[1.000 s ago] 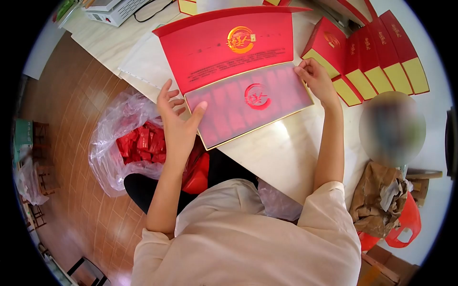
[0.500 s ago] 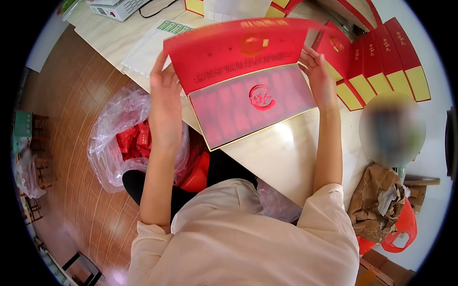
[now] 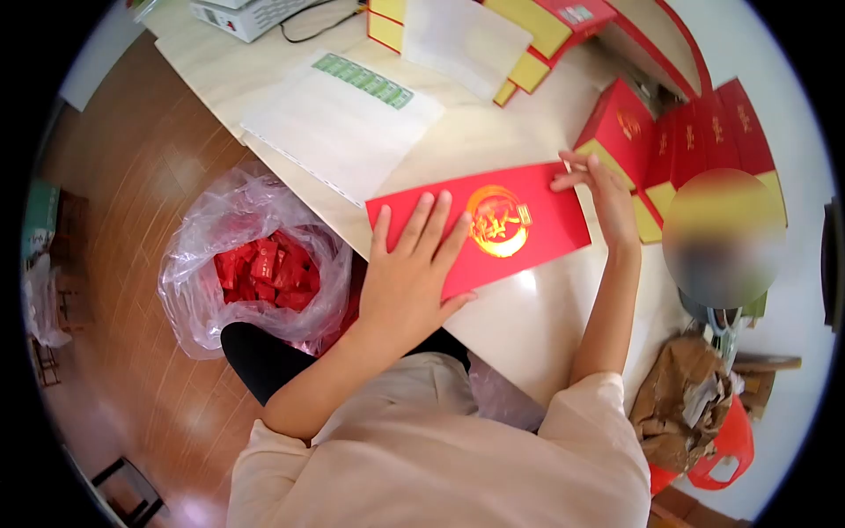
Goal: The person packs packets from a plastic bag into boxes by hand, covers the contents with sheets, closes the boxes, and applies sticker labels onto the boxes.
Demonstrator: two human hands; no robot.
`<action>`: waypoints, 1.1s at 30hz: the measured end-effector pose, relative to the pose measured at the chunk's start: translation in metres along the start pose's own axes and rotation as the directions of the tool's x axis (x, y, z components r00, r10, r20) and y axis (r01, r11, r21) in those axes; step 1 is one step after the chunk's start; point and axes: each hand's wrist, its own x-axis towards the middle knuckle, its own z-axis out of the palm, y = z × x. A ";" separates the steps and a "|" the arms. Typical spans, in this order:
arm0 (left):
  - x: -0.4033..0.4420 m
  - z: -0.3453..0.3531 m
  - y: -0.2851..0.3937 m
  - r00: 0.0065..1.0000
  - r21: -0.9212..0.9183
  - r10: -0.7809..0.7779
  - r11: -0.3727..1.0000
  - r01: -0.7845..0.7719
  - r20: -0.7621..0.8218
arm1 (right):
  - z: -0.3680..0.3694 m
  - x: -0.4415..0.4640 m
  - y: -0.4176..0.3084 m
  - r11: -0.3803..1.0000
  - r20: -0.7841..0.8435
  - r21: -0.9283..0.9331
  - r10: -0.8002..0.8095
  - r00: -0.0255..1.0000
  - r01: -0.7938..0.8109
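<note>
While left hand (image 3: 405,282) spans red box (image 3: 550,220), right hand (image 3: 607,198) at corner (image 3: 572,195).

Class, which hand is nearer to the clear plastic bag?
Left: the left hand lies on the red box at the end toward the bag; the right hand is at its far end.

Metallic-looking gold shines on smooth red card!
And here's the lid (image 3: 559,231), sleek under its glossy emblem (image 3: 500,222); the pale tabletop (image 3: 493,132), smooth, bounces glare; clear, crinkly plastic in the bag (image 3: 195,286), shiny red packets (image 3: 268,268) inside; wood-look floor (image 3: 158,352), softly glossy; brown paper (image 3: 664,387), rough and creased; and the shirt (image 3: 440,458), matt cloth!
</note>
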 end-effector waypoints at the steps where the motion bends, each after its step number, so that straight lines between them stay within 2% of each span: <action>1: -0.001 -0.001 0.000 1.000 0.007 0.002 1.000 -0.002 0.001 | 0.002 -0.002 -0.003 0.998 -0.014 -0.049 -0.025 1.000 0.024; 3: -0.003 -0.002 -0.001 1.000 0.000 0.012 1.000 -0.012 -0.008 | 0.010 -0.005 -0.016 0.984 -0.078 -0.166 -0.074 0.994 0.061; 5: -0.003 -0.003 -0.002 1.000 -0.018 0.009 1.000 -0.010 -0.006 | 0.018 0.004 -0.014 0.996 -0.119 -0.017 -0.088 0.989 0.087; 7: -0.004 -0.002 -0.003 0.999 -0.008 0.018 1.000 -0.018 -0.029 | 0.033 0.024 -0.022 0.986 -0.181 -0.017 -0.167 0.969 0.167; 9: -0.005 -0.001 -0.005 0.993 -0.052 0.041 0.998 -0.047 -0.110 | 0.049 0.053 -0.034 0.932 -0.309 -0.222 -0.346 0.886 0.286; 11: -0.006 -0.002 -0.006 0.990 -0.067 0.055 0.996 -0.064 -0.129 | 0.065 0.081 -0.057 0.844 -0.361 -0.457 -0.466 0.808 0.282; 12: -0.007 -0.002 -0.007 0.988 -0.089 0.058 0.994 -0.071 -0.145 | 0.073 0.095 -0.061 0.842 -0.363 -0.458 -0.470 0.804 0.286; 13: -0.007 0.000 -0.010 0.987 -0.086 0.058 0.994 -0.071 -0.152 | 0.082 0.110 -0.062 0.693 -0.352 -0.680 -0.596 0.722 0.240; 14: -0.008 0.002 -0.013 0.984 -0.183 0.066 0.978 -0.096 -0.164 | 0.088 0.124 -0.061 0.498 -0.298 -0.852 -0.712 0.636 0.159; 15: -0.008 0.002 -0.016 0.981 -0.278 0.069 0.953 -0.118 -0.179 | 0.091 0.137 -0.056 0.492 -0.289 -0.854 -0.720 0.631 0.171; 16: -0.010 -0.001 -0.021 0.980 -0.278 0.058 0.954 -0.110 -0.191 | 0.095 0.147 -0.053 0.473 -0.277 -0.868 -0.714 0.643 0.152; 18: -0.014 -0.009 -0.037 0.988 -0.694 -0.001 0.712 -0.108 -0.155 | 0.102 0.153 -0.051 0.448 -0.253 -0.882 -0.710 0.657 0.144; 19: -0.017 -0.008 -0.044 0.987 -0.693 -0.011 0.713 -0.106 -0.162 | 0.107 0.144 -0.058 0.438 -0.197 -0.867 -0.741 0.643 0.239; 20: -0.019 -0.005 -0.052 0.971 -0.859 -0.159 0.507 -0.076 -0.180 | 0.112 0.134 -0.063 0.425 -0.142 -0.843 -0.767 0.625 0.330; 21: -0.022 -0.003 -0.059 0.940 -0.963 -0.304 0.259 -0.073 -0.154 | 0.120 0.119 -0.070 0.350 -0.043 -0.813 -0.833 0.552 0.466; 22: -0.022 -0.008 -0.070 0.906 -0.987 -0.408 0.153 -0.058 -0.116 | 0.131 0.100 -0.077 0.265 0.049 -0.764 -0.885 0.463 0.588; 23: -0.019 -0.013 -0.085 0.862 -0.998 -0.503 0.042 -0.052 -0.066 | 0.141 0.081 -0.079 0.209 0.132 -0.714 -0.897 0.421 0.668; 25: -0.014 -0.013 -0.121 0.834 -0.938 -0.528 -0.345 -0.043 0.156 | 0.157 0.042 -0.079 0.059 0.302 -0.581 -0.910 0.282 0.812; 26: -0.012 -0.017 -0.133 0.829 -0.936 -0.536 -0.349 -0.046 0.160 | 0.161 0.024 -0.075 0.043 0.398 -0.512 -0.873 0.282 0.858; 27: -0.010 -0.021 -0.141 0.868 -0.878 -0.456 -0.475 -0.053 0.195 | 0.165 0.010 -0.072 -0.030 0.463 -0.451 -0.862 0.205 0.892; 29: -0.011 -0.020 -0.163 0.900 -0.733 -0.331 -0.680 -0.019 0.284 | 0.168 -0.015 -0.076 -0.027 0.524 -0.409 -0.825 0.211 0.912; 31: -0.010 -0.034 -0.165 0.830 -0.849 -0.440 -0.524 0.072 0.342 | 0.169 -0.026 -0.071 -0.043 0.605 -0.361 -0.771 0.198 0.932; 33: -0.011 -0.037 -0.169 0.826 -0.846 -0.424 -0.522 0.111 0.370 | 0.168 -0.029 -0.069 -0.055 0.610 -0.367 -0.768 0.195 0.929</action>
